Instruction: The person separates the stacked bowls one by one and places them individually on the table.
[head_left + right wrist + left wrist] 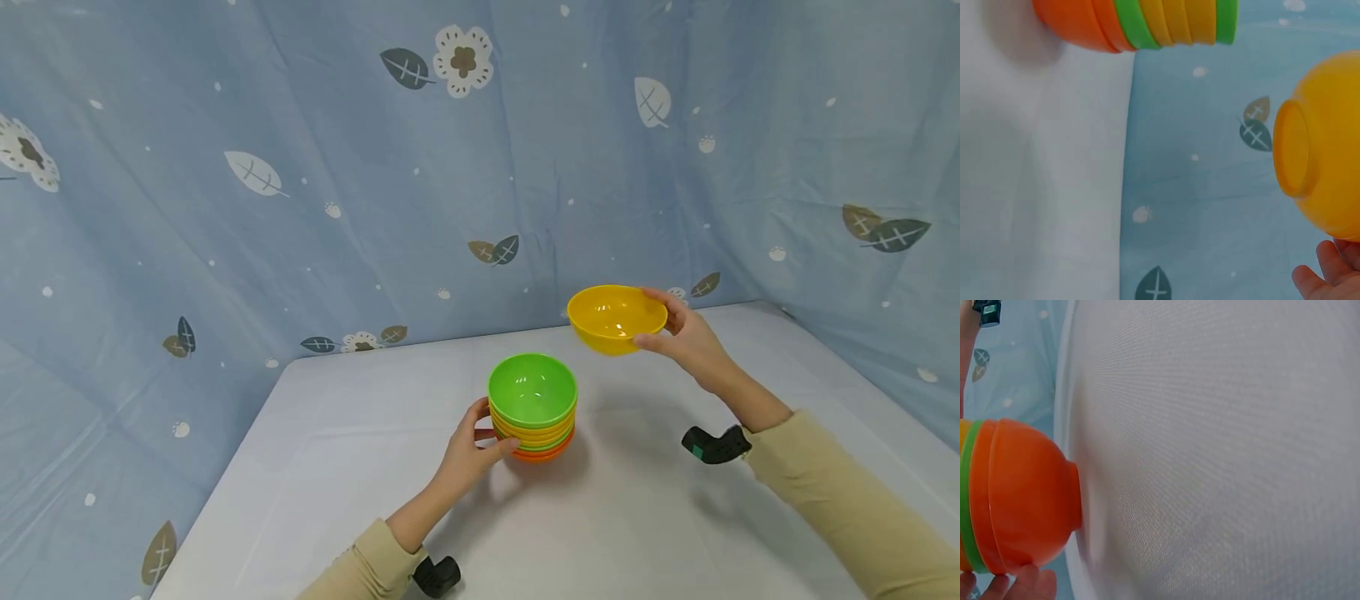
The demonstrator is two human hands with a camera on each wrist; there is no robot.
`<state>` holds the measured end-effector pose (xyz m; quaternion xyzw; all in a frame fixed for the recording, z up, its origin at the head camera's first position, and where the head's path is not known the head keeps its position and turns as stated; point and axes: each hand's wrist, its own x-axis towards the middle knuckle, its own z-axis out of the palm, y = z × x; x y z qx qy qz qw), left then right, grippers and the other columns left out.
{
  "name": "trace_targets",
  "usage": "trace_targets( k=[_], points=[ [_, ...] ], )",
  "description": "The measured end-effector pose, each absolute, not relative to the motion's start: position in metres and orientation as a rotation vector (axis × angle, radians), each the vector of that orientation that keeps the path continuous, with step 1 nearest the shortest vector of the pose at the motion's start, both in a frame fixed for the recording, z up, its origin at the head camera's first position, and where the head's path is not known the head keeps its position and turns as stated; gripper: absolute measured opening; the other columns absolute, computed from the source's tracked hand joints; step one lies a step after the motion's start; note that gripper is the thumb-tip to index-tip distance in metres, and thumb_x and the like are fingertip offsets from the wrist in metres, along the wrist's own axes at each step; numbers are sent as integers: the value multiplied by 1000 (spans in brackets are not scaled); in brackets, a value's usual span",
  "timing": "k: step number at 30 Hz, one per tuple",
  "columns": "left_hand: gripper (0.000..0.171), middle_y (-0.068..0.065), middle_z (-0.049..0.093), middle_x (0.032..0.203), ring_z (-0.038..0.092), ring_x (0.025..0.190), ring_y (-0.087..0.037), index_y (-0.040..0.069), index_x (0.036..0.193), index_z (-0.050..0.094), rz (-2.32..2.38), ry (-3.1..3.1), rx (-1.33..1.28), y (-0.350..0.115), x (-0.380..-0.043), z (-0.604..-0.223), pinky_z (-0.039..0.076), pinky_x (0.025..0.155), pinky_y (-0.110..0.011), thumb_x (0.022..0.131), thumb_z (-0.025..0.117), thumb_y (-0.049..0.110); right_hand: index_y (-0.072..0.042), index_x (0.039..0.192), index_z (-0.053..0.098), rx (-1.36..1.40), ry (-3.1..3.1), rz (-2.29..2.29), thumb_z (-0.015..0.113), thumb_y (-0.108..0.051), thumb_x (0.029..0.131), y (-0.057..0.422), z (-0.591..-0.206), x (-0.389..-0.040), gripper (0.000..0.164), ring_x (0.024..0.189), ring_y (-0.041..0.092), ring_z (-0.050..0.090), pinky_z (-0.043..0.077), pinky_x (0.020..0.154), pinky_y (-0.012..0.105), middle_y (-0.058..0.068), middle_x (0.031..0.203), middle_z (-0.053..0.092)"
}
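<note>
A stack of nested bowls (533, 392) stands upright on the white table, orange at the bottom, then a green one, several yellow ones and a green bowl on top. My left hand (467, 446) grips the stack from its left side, thumb in front and fingers behind. In the left wrist view, fingertips (1027, 582) touch the lowest orange bowls (1032, 494). Up and to the right of the stack, my right hand (693, 342) holds a yellow bowl (617, 321) by its right rim, above the table. Its round foot (1291, 149) shows in the right wrist view.
The white cloth-covered table (330, 417) reaches back to a blue curtain (360, 208) with leaf and flower prints. Black wrist-worn devices sit at the left cuff (437, 577) and the right cuff (716, 445).
</note>
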<state>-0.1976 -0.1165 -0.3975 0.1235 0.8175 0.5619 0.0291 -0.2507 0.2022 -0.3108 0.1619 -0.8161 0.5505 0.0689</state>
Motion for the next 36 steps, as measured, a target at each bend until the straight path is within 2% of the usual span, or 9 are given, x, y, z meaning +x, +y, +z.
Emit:
trace_targets(
  k=[5,14,23,26,31,33,36],
  points=[
    [70,-21,40,133,51,107,-37,0,139,30,1736,2508,371,-113,-187,-380,51,82,-41,82,68,16,3,143,18,463,-2470,1620,59,-12,89,213,-316,-254,69,123,42,32,40,74,1,27,144,23],
    [68,-21,40,133,51,107,-37,0,139,30,1721,2517,375,-112,-183,-370,50,83,-40,83,67,16,3,144,15,403,-2496,1579,59,-16,89,228,-320,-259,73,123,44,30,39,73,0,28,145,21],
    [69,-21,40,133,51,108,-36,-1,139,29,1718,2503,367,-114,-184,-372,50,83,-40,83,66,16,0,146,11,318,-2500,1530,62,-22,87,235,-330,-263,81,130,45,23,35,73,0,25,149,14],
    [70,-22,40,133,51,107,-36,-1,139,29,1728,2497,374,-115,-187,-377,51,82,-40,83,67,16,0,145,10,280,-2474,1535,62,-24,88,236,-335,-266,81,129,44,24,35,73,0,25,148,16],
    [73,-17,39,135,51,108,-32,5,141,28,1730,2502,361,-118,-199,-396,51,83,-39,82,69,22,2,145,11,185,-2414,1544,61,-27,88,237,-346,-272,81,123,43,29,36,73,-1,27,144,21],
    [74,-15,40,136,52,108,-30,7,141,29,1723,2514,354,-119,-203,-401,50,84,-38,82,69,25,2,144,12,159,-2412,1525,61,-28,88,238,-350,-274,81,123,42,29,38,80,3,27,144,23],
    [74,-15,40,136,52,107,-29,8,141,29,1716,2526,357,-120,-204,-403,50,84,-38,81,69,28,2,144,11,132,-2426,1498,61,-30,88,240,-355,-277,82,124,42,30,41,95,21,27,143,24]
  ],
)
